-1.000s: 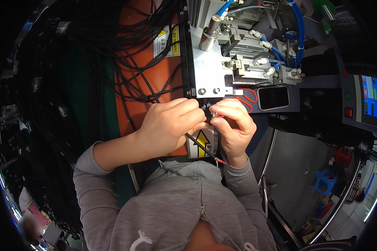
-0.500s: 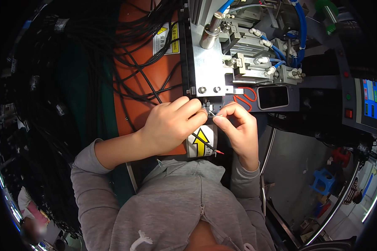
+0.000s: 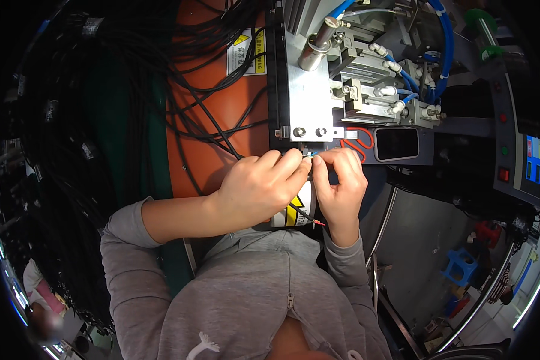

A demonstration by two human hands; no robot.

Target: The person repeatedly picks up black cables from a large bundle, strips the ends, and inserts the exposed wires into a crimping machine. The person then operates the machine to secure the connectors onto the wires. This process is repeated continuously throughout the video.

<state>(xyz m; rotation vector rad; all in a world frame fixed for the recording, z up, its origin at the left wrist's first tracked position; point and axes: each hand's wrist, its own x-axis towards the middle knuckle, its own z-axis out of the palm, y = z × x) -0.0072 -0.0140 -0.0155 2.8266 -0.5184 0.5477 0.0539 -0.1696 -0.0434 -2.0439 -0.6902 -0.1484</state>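
Observation:
Just in front of the machine's metal block, my two hands meet at the fingertips. My left hand is closed, thumb and fingers pinched around a black cable that is mostly hidden beneath it. One cable end with a reddish tip sticks out below this hand, over a white label with a yellow arrow. My right hand is closed too, its thumb and index finger pinching thin wire ends, partly blue. Their exact shape is too small to make out.
Black cables spread over the orange surface on the left. Red-handled scissors and a phone lie right of the block. Pneumatic cylinders with blue hoses stand behind. A control panel is at far right.
My fingertips have come closer together, and blue wire now shows between them where a pale strand showed before. The machine sits slightly farther right in view.

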